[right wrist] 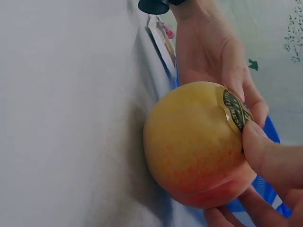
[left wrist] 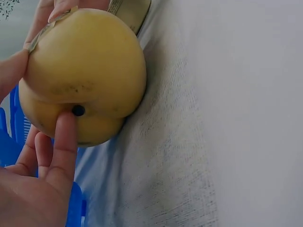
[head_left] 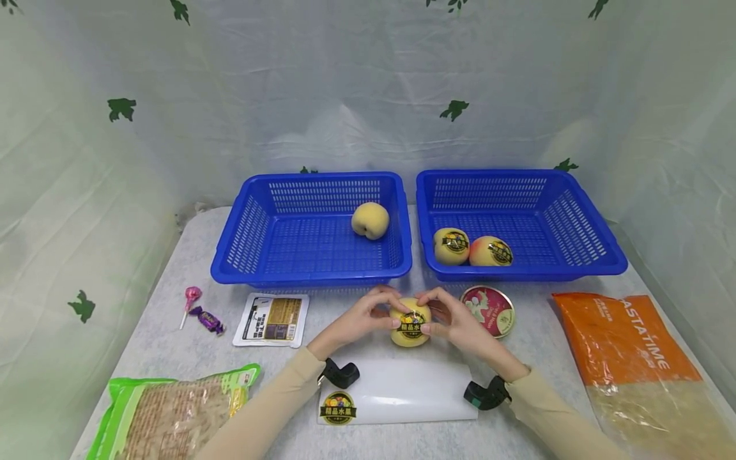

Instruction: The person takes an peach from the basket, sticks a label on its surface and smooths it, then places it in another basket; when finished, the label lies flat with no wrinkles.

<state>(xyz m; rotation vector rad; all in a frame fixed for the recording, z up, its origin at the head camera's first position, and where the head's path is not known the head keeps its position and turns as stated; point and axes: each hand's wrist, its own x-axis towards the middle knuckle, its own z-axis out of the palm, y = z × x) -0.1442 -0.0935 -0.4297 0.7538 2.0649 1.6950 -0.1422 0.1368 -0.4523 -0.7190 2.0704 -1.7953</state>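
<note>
A yellow peach (head_left: pixel 410 338) with a red blush stands between both hands on the table. A black-and-gold fruit sticker (head_left: pixel 411 324) lies on its near face; in the right wrist view one edge of that sticker (right wrist: pixel 235 109) lifts off the skin. My left hand (head_left: pixel 368 314) grips the peach from the left, its thumb at the sticker's edge. From the other side my right hand (head_left: pixel 457 322) holds it, thumb on the sticker's right edge. Just nearer lies a glossy white backing sheet (head_left: pixel 402 390) with another sticker (head_left: pixel 338 408) at its lower left corner.
Behind stand two blue baskets: the left basket (head_left: pixel 310 278) holds a plain peach (head_left: pixel 370 220), the right basket (head_left: pixel 529 275) two stickered peaches (head_left: pixel 451 246). Around lie a round tin (head_left: pixel 489 311), white packet (head_left: pixel 271 320), lollipop (head_left: pixel 192 294), purple candy (head_left: pixel 207 320), green bag (head_left: pixel 178 409) and orange bag (head_left: pixel 638 358).
</note>
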